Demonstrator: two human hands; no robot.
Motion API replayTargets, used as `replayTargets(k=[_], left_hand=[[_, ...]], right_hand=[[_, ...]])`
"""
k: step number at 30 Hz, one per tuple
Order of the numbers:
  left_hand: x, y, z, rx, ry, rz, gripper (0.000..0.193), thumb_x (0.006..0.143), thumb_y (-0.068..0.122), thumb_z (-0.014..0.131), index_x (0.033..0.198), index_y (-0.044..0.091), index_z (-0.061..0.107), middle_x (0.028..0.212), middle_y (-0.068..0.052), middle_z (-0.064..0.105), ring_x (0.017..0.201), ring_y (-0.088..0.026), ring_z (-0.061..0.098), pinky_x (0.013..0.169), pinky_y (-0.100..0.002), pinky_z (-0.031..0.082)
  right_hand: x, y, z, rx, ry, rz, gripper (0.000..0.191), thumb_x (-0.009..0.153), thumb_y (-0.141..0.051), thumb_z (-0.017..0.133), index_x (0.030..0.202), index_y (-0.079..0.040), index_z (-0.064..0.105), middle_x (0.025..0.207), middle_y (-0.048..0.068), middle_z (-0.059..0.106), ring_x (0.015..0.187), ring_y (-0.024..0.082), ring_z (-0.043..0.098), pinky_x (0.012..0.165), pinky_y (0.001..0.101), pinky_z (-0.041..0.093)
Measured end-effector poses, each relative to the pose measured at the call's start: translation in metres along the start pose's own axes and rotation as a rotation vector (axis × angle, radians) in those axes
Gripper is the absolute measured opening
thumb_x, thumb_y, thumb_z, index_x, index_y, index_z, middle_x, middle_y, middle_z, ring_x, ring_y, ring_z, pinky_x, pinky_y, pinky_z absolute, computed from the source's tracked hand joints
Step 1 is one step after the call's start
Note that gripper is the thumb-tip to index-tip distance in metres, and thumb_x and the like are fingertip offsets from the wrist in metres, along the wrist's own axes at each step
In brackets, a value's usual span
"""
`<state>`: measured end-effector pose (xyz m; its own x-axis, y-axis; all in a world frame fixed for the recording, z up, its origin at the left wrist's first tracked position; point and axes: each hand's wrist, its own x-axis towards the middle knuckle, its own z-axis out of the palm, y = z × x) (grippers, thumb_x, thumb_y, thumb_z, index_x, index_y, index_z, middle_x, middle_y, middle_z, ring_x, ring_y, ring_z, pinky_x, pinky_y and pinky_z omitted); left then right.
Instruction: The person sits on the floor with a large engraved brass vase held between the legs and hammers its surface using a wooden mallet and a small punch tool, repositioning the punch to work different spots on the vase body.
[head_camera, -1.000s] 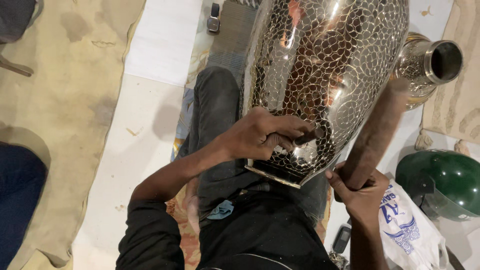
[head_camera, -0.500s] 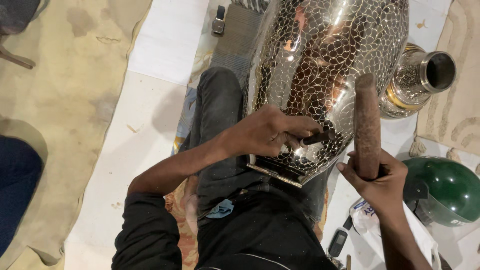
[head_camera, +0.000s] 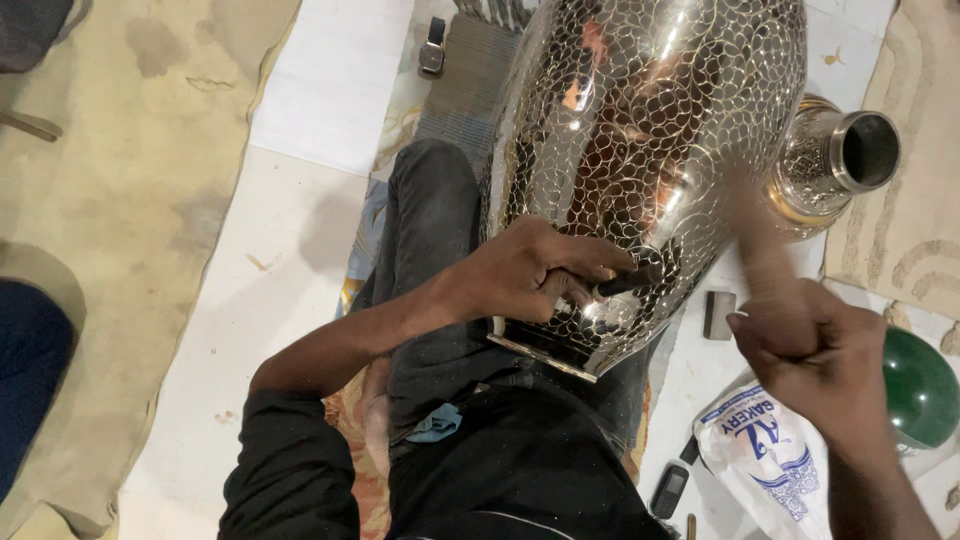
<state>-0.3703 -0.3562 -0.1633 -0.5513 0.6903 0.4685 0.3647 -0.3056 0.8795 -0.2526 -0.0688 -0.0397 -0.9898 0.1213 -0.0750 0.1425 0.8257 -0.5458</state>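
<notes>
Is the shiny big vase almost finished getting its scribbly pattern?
Looks mostly done: fine scale-like lines cover nearly all the visible side of the large metal vase. In hand: the left hand presses a small dark tool against the vase near its base, while the right hand swings a blurred wooden mallet. What is left on the hidden side cannot be seen.

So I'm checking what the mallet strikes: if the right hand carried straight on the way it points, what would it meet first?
Probably the dark chisel that the left hand presses against the engraved vase; the right hand is blurred, so depth is uncertain.
</notes>
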Motion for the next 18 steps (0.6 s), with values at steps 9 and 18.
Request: replayTargets(k=[9, 18], left_hand=[[0.0, -0.018, -0.006, 0.009, -0.015, -0.048, 0.063, 0.071, -0.011, 0.056, 0.132, 0.005, 0.067, 0.101, -0.014, 0.08, 0.08, -0.016, 0.081, 0.072, -0.027, 0.067], [0.006, -0.03, -0.015, 0.038, -0.04, -0.047, 0.064, 0.077, -0.008, 0.059, 0.136, 0.015, 0.066, 0.099, -0.009, 0.081, 0.075, -0.014, 0.08, 0.067, -0.026, 0.063]], right_hand=[[0.008, -0.01, -0.009, -0.282, -0.16, 0.095, 0.023, 0.068, -0.006, 0.077, 0.089, 0.0, 0.069, 0.06, 0.008, 0.061, 0.053, 0.018, 0.058, 0.051, 0.0339, 0.045], [0.028, -0.009, 0.01, 0.034, -0.009, -0.042, 0.02, 0.077, -0.003, 0.074, 0.095, 0.001, 0.067, 0.066, 0.006, 0.063, 0.057, 0.01, 0.06, 0.052, 0.0271, 0.046]])
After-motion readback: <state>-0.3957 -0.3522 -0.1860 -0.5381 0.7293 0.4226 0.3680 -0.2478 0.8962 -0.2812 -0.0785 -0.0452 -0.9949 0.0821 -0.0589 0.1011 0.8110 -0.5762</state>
